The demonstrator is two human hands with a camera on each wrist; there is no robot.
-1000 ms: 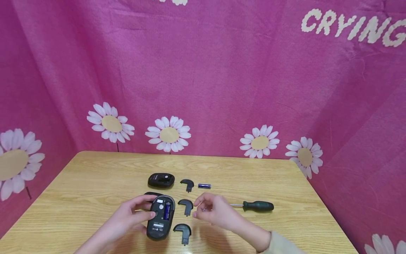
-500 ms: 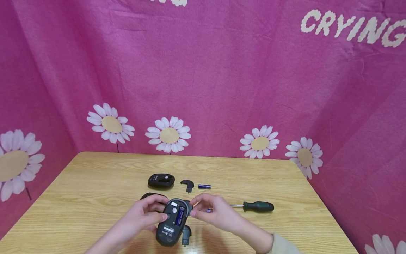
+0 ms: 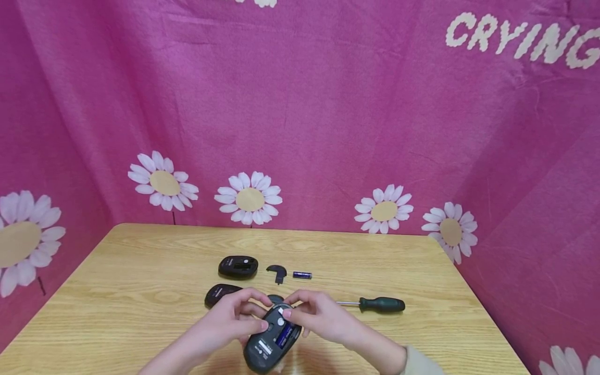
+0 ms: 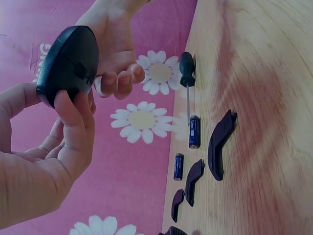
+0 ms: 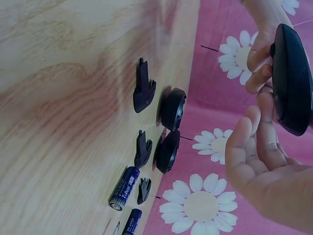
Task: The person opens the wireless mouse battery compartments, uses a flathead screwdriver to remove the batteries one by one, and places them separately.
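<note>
My left hand [image 3: 234, 323] grips a black computer mouse [image 3: 262, 351], its underside turned up toward my head. A blue battery [image 3: 285, 336] sits in the mouse's uncovered battery slot. With thumb and forefinger, my right hand [image 3: 330, 317] pinches the mouse's far end, the thumb lying by a small white piece on the underside. The left wrist view shows the mouse's rounded top [image 4: 68, 63] held well above the table. Below it lie three loose black battery covers, the largest-looking cover [image 4: 221, 144] closest to that camera.
Two more black mice, a far mouse [image 3: 238, 266] and a nearer mouse [image 3: 222, 294], lie on the table behind my left hand. A loose battery [image 3: 302, 275] lies beside a cover [image 3: 277, 273]. Another battery [image 4: 194, 132] is at the tip of a green-handled screwdriver [image 3: 382, 304].
My left hand has carried the mouse to the right and tilted its far end rightward. The right hand, apart from it at first, now holds its far end.
</note>
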